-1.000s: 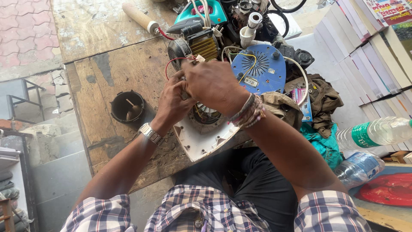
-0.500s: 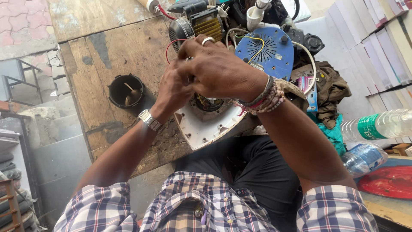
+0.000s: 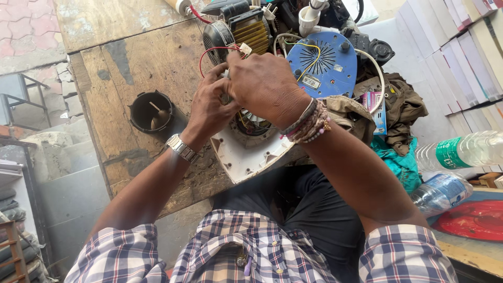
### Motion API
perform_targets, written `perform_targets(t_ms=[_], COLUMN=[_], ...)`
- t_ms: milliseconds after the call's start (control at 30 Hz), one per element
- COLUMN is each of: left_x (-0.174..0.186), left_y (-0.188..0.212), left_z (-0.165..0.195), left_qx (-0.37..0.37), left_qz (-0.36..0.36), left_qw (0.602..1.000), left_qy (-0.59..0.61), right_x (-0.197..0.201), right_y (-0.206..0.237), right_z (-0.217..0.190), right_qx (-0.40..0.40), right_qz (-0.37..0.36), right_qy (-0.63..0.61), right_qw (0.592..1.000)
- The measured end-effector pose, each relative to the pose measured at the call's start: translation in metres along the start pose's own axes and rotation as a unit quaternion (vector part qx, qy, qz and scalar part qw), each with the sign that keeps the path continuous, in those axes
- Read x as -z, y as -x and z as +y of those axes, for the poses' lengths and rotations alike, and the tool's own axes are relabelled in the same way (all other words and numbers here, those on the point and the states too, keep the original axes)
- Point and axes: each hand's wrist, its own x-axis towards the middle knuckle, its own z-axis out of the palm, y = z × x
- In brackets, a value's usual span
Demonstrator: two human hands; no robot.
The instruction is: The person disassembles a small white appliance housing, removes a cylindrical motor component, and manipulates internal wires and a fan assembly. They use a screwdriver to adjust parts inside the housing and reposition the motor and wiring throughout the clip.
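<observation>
On the worn wooden table, at the near edge and partly overhanging the person's lap, lies a white casing with a round opening that shows a motor inside. Both hands meet just above it, at about 12 o'clock from the opening. The left hand, with a metal watch on its wrist, curls its fingers together around some small part; what that part is cannot be told, since the other hand hides it. The right hand, with several beaded bracelets at the wrist, lies over the left with its fingers bent down onto the same spot, and whether it pinches anything cannot be seen. A red wire loops up from between the hands toward 11 o'clock.

At 1 o'clock from the hands, touching the pile behind, sits a round blue cover with radial slots and a yellow wire across it. At 12 o'clock stands a dark motor block with copper windings. At 9 o'clock from the hands, well apart, a black cup rests on the table. At 3 o'clock lie brown cloth, teal cloth and two plastic bottles.
</observation>
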Motion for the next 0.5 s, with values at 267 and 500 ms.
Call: perform_targets(t_ms=[267,500], left_x=[-0.002,-0.005], left_y=[0.003,0.006], left_z=[-0.006,-0.015], left_qx=[-0.024,-0.006], left_qz=[0.015,0.012], left_qw=[1.000,1.000], left_qy=[0.006,0.009], right_x=[-0.018,0.018], right_y=[-0.007,0.058], right_z=[0.006,0.027], right_qx=[0.137,0.218], right_qz=[0.129,0.345], right_qy=[-0.054,-0.093], right_qw=[0.981,0.908])
